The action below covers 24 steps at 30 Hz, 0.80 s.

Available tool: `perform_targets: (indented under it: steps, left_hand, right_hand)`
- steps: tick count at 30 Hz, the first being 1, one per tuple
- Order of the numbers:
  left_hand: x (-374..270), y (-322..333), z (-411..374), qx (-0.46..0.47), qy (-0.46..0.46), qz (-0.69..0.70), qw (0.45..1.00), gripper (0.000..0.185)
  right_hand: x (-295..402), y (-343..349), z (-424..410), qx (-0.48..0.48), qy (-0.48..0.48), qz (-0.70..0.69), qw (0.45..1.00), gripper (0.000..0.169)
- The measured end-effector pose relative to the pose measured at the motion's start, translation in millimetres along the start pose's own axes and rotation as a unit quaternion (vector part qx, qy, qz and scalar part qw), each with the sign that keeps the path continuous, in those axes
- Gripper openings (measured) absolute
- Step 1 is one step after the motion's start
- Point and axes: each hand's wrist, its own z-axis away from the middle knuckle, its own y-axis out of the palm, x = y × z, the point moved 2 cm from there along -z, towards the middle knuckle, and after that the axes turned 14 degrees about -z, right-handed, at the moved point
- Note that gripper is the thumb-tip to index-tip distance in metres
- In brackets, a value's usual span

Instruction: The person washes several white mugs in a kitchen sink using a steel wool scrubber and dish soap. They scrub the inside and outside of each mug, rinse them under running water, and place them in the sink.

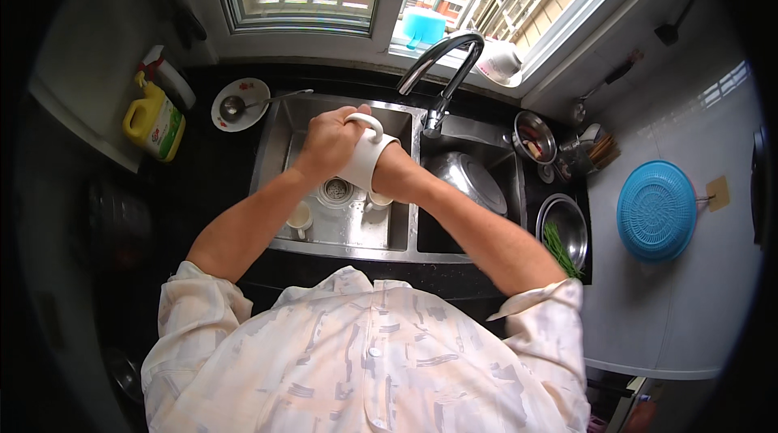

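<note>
My left hand (326, 140) grips a white mug (361, 160) from its left side, above the left sink basin (331, 237). The mug lies tilted on its side, its handle (372, 123) pointing away from me and its mouth towards the right. My right hand (392, 174) reaches into that mouth; its fingers are hidden inside. Below, a small white cup (299, 217) rests on the basin floor left of the drain strainer (336, 191). Another white cup (379, 200) sits to the right of the strainer, partly covered by my right hand.
An overturned metal bowl (471, 180) occupies the right basin. The chrome faucet (447, 89) arches behind. A plate with a ladle (233, 108) and a yellow bottle (157, 126) stand left. Metal bowls (573, 220) with green stalks (559, 247) and a chopstick holder (577, 159) stand right.
</note>
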Motion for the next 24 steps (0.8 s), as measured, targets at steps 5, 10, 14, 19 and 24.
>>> perform_targets:
  steps: [5, 10, 14, 19, 24]
  left_hand:
    - [18, 7, 12, -0.075, 0.032, 0.083, 0.993, 0.027]
    - [24, 0, 11, -0.152, 0.048, 0.072, 0.985, 0.029]
    - [10, 11, 19, -0.274, 0.199, -0.058, 0.939, 0.022]
    - [-2, 12, 23, -0.306, 0.259, -0.080, 0.913, 0.020]
    - [15, -5, -13, 0.022, -0.016, 0.133, 0.991, 0.023]
  right_hand:
    - [4, -11, 27, -0.103, 0.238, -0.465, 0.846, 0.031]
    - [16, -24, 45, -0.160, 0.175, -0.595, 0.768, 0.038]
    - [35, -9, 34, -0.188, 0.162, -0.518, 0.818, 0.044]
    - [27, 1, 29, -0.180, 0.143, -0.215, 0.949, 0.042]
    - [6, 10, 34, -0.092, -0.227, 0.208, 0.947, 0.045]
